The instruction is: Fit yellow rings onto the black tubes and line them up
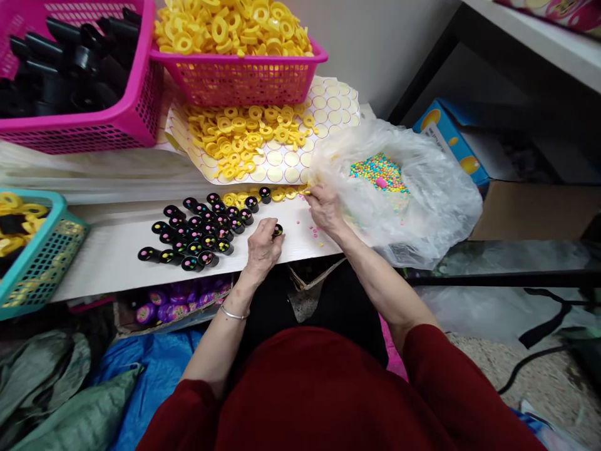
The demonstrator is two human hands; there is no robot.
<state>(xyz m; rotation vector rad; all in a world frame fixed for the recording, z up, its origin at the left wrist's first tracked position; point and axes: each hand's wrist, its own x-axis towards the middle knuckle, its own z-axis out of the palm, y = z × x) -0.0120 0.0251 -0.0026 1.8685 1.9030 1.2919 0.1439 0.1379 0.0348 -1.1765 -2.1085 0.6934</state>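
Black tube [278, 230] in left hand [261, 249]; plastic bag [422, 207] holds candy beads [379, 173].

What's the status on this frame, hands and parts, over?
Left hand shut on a small black cup. Right hand pinching at loose candy beads beside the plastic bag. Filled cups clustered left, nothing blocking.

The left hand [261, 249] gripped one small black cap [278, 230] at the desk [107, 250] edge, beside a cluster of filled black caps [197, 233]. The right hand [325, 210] rested on loose coloured beads [313, 230] near a clear plastic bag [422, 207] holding more. Yellow rings [239, 138] lay on a sticker sheet [323, 119] behind.
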